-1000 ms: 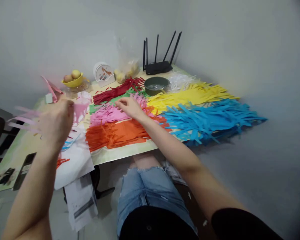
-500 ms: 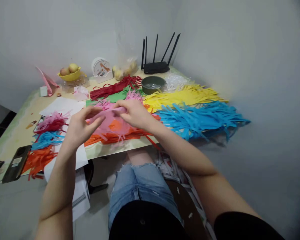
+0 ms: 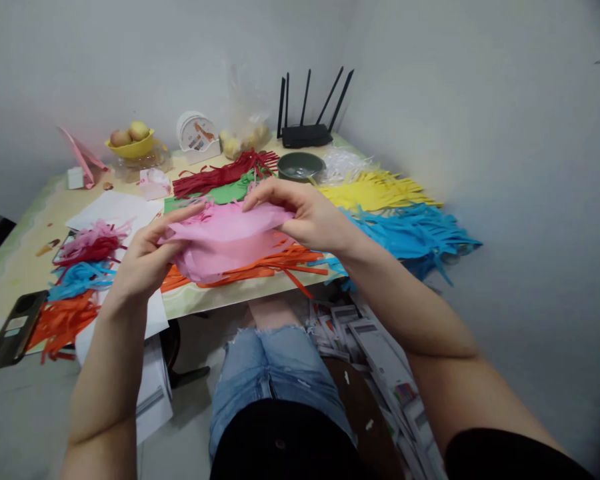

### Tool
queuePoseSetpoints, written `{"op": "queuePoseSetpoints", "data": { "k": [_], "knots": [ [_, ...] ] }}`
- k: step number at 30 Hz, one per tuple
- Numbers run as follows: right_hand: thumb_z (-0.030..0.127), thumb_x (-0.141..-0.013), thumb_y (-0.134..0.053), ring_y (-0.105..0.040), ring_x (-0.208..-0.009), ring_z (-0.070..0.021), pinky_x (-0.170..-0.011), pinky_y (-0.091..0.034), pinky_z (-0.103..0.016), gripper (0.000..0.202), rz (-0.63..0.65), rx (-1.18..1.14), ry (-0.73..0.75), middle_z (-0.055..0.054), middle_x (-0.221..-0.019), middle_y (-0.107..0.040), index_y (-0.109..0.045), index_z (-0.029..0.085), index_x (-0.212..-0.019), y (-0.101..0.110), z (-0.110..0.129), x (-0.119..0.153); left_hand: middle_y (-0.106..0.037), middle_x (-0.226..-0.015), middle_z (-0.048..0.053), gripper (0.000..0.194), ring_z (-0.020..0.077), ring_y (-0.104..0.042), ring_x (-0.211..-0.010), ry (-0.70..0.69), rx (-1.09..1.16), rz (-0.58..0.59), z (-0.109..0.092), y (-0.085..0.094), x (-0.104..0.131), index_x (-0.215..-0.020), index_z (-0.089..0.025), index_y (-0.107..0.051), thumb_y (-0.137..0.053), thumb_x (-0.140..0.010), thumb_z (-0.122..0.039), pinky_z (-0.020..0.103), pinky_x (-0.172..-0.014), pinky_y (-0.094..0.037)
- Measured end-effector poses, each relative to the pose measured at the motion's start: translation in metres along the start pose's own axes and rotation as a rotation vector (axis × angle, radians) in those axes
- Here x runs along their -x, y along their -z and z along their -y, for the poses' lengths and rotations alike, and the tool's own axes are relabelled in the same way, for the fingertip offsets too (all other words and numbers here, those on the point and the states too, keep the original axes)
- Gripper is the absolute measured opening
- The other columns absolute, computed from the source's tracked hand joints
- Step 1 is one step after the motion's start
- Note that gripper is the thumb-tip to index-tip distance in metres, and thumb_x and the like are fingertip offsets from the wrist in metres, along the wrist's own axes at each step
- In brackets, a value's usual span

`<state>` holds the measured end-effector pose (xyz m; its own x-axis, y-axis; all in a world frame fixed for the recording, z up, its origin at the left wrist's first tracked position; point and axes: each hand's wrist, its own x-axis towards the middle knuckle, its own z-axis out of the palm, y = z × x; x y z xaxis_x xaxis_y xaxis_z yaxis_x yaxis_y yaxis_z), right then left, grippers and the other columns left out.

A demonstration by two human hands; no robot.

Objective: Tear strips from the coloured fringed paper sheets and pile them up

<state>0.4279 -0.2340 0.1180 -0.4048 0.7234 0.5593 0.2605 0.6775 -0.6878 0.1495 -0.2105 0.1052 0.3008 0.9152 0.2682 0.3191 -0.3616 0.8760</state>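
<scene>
Between my hands a sheet of pink tissue paper (image 3: 225, 233) is stretched above the table, its lower part sagging. My left hand (image 3: 153, 250) pinches its left edge between thumb and fingers. The right edge is gripped by my right hand (image 3: 305, 210), fingers over the top. Orange fringed strips (image 3: 260, 270) lie below the sheet. Behind it are green fringed paper (image 3: 230, 193) and dark red fringe (image 3: 220, 175). Yellow fringe (image 3: 380, 192) and blue fringe (image 3: 410, 230) spread to the right of my right hand.
Small fringe bundles (image 3: 87, 273) and a phone (image 3: 17, 330) lie at the left on the table (image 3: 25, 233). At the back stand a yellow fruit bowl (image 3: 133, 145), a black router (image 3: 306, 135) and a dark round bowl (image 3: 301, 167). Papers (image 3: 380, 353) fill the space below right.
My hands have moved apart, the right one going rightward, and the pink tissue paper has been spread from a bunched state into a wide sheet. The view has shifted slightly.
</scene>
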Motion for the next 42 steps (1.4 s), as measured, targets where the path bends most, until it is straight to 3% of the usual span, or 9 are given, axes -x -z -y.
{"op": "queuePoseSetpoints", "data": {
  "k": [7,12,17,23,30,33,36,38,42],
  "knots": [
    [0.018,-0.086,-0.047,-0.063,-0.099,-0.0159,-0.093,-0.052,-0.035,0.031,0.058,0.052,-0.001,-0.003,-0.102,-0.066,-0.077,0.023,-0.093,0.008,0.004,0.007,-0.066,-0.064,0.008,0.024,0.0163,-0.056,-0.053,0.043,0.087,0.009,-0.013,-0.002,0.003,-0.060,-0.022,-0.070,-0.068,-0.065,-0.045,0.028,-0.048,-0.042],
    [0.014,-0.084,-0.046,-0.064,-0.105,-0.0166,-0.096,-0.052,-0.037,0.035,0.103,0.046,0.024,-0.002,-0.110,-0.069,-0.079,0.023,-0.089,0.014,0.002,0.009,-0.058,-0.055,0.006,0.018,0.0158,-0.050,-0.050,0.040,0.034,0.032,-0.011,0.002,0.005,-0.054,-0.022,-0.065,-0.061,-0.064,-0.036,0.031,-0.050,-0.041],
    [0.011,-0.081,-0.042,-0.066,-0.091,-0.0129,-0.091,-0.052,-0.033,0.042,0.172,0.101,0.045,0.001,-0.095,-0.073,-0.080,0.026,-0.093,0.019,0.000,0.011,-0.062,-0.060,0.007,0.017,0.0197,-0.055,-0.057,-0.059,-0.029,0.111,-0.006,0.010,0.007,-0.057,-0.023,-0.068,-0.056,-0.067,-0.029,0.034,-0.055,-0.044],
    [0.029,-0.087,-0.056,-0.065,-0.104,-0.0159,-0.096,-0.050,-0.034,0.027,0.252,0.180,0.047,-0.002,-0.111,-0.071,-0.079,0.027,-0.102,0.024,0.004,0.012,-0.068,-0.072,0.005,0.017,0.0209,-0.061,-0.069,-0.202,-0.162,0.202,-0.030,0.005,0.013,-0.071,-0.024,-0.072,-0.058,-0.077,-0.031,0.035,-0.068,-0.049],
    [0.040,-0.088,-0.070,-0.059,-0.072,-0.0101,-0.070,-0.047,-0.024,0.028,0.094,0.043,0.084,0.000,-0.075,-0.065,-0.068,0.017,-0.072,0.006,0.001,0.010,-0.063,-0.065,-0.001,0.025,0.0119,-0.054,-0.058,-0.342,-0.358,0.019,-0.032,-0.011,0.022,-0.066,-0.020,-0.058,-0.076,-0.078,-0.033,0.025,-0.059,-0.044],
    [0.045,-0.083,-0.076,-0.054,-0.070,-0.0099,-0.068,-0.045,-0.024,0.031,-0.025,0.026,0.023,0.000,-0.079,-0.064,-0.065,0.016,-0.081,0.002,0.004,0.009,-0.062,-0.070,-0.003,0.023,0.0089,-0.052,-0.057,-0.384,-0.370,-0.041,-0.026,-0.014,0.026,-0.079,-0.020,-0.057,-0.078,-0.079,-0.029,0.021,-0.055,-0.041],
    [0.042,-0.082,-0.076,-0.057,-0.080,-0.0131,-0.073,-0.045,-0.026,0.032,-0.048,0.105,-0.045,-0.003,-0.097,-0.067,-0.066,0.017,-0.101,0.002,0.009,0.007,-0.065,-0.083,-0.002,0.028,0.0093,-0.056,-0.063,-0.398,-0.404,-0.082,-0.020,-0.014,0.029,-0.096,-0.021,-0.059,-0.079,-0.080,-0.032,0.021,-0.058,-0.044],
    [0.035,-0.086,-0.072,-0.059,-0.080,-0.0145,-0.074,-0.043,-0.026,0.023,0.032,0.187,-0.076,-0.003,-0.093,-0.069,-0.068,0.017,-0.098,0.004,0.012,0.006,-0.068,-0.099,0.002,0.033,0.0128,-0.062,-0.074,-0.403,-0.430,-0.066,-0.019,-0.011,0.029,-0.108,-0.022,-0.060,-0.077,-0.082,-0.035,0.023,-0.064,-0.049],
    [0.021,-0.087,-0.063,-0.056,-0.072,-0.0130,-0.069,-0.036,-0.026,0.010,0.143,0.375,-0.090,-0.001,-0.076,-0.067,-0.069,0.015,-0.083,0.004,0.016,0.001,-0.069,-0.118,0.009,0.038,0.0237,-0.066,-0.105,-0.362,-0.512,0.128,-0.027,-0.007,0.021,-0.115,-0.022,-0.063,-0.071,-0.085,-0.045,0.034,-0.088,-0.052]
  ]
}}
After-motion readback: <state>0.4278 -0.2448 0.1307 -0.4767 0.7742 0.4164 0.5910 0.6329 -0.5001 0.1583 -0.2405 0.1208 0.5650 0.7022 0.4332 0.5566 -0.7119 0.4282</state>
